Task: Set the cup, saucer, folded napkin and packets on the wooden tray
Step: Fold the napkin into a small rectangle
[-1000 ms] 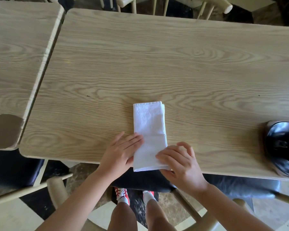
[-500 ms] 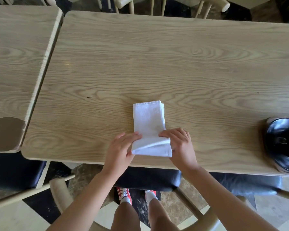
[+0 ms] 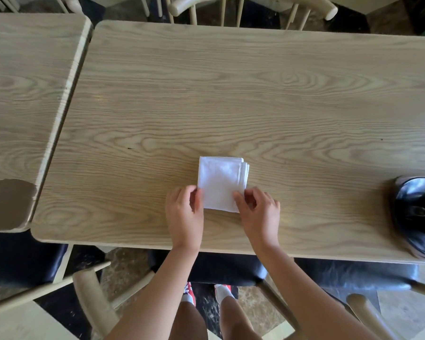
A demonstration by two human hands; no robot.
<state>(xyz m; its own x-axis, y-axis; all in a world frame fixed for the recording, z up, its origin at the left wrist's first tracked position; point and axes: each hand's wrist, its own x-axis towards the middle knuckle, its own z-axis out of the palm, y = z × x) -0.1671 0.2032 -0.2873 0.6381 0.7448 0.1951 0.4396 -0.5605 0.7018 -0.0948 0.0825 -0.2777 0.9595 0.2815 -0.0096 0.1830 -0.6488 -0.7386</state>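
Note:
A white cloth napkin (image 3: pixel 221 182) lies folded into a small square near the front middle of the light wooden table (image 3: pixel 255 94). My left hand (image 3: pixel 185 212) pinches its near left corner. My right hand (image 3: pixel 257 209) pinches its near right corner. A black glossy saucer or cup (image 3: pixel 418 217) sits at the table's right edge, cut off by the frame. No wooden tray or packets are in view.
A second wooden table (image 3: pixel 27 94) abuts on the left, with a chipped corner. A pale wooden chair (image 3: pixel 250 6) stands at the far side. Black-cushioned chairs (image 3: pixel 228 268) sit under the near edge by my legs.
Both hands lifted the napkin's near end and folded it away from me, turning the long rectangle into a square. The hands now rest at the near corners.

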